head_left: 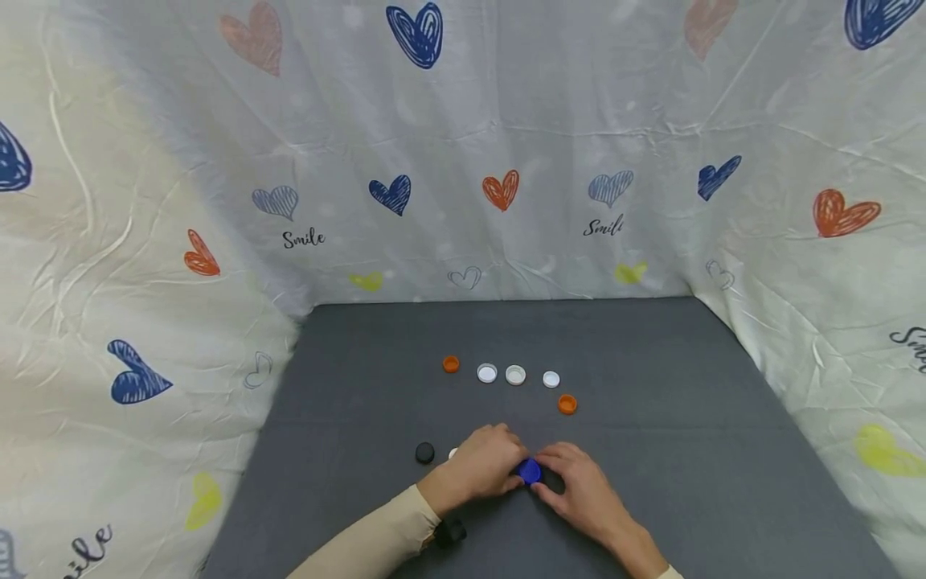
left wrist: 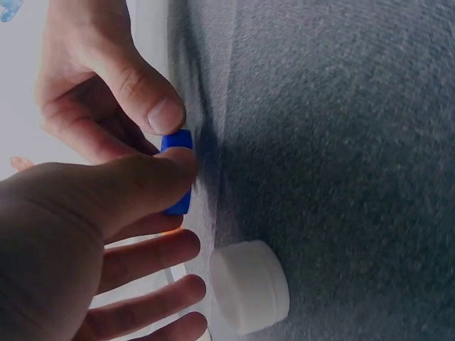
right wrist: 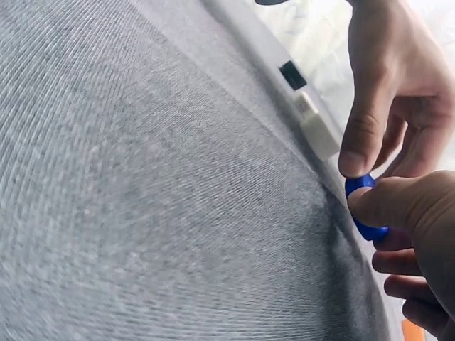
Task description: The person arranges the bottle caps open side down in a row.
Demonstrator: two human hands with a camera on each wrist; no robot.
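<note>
A round blue bottle cap [head_left: 530, 471] is pinched between my two hands near the front middle of the table. From its left, my left hand [head_left: 483, 461] holds the cap with thumb and fingers. My right hand [head_left: 587, 492] grips the opposite side, thumb toward me. Both thumbs lie against the cap's near side, with the blue edge [left wrist: 179, 201] showing past the left thumb. In the left wrist view, a white cap [left wrist: 250, 287] stands close by the left hand's loose fingers. The left hand partly hides white cap pieces in the head view.
A black cap [head_left: 424, 453] lies left of the hands. Farther back are an orange cap [head_left: 452, 364], several white caps [head_left: 515, 375] in a row, and another orange cap [head_left: 567, 404]. A heart-printed cloth [head_left: 463, 233] hangs behind the grey table [head_left: 347, 386] and along its sides.
</note>
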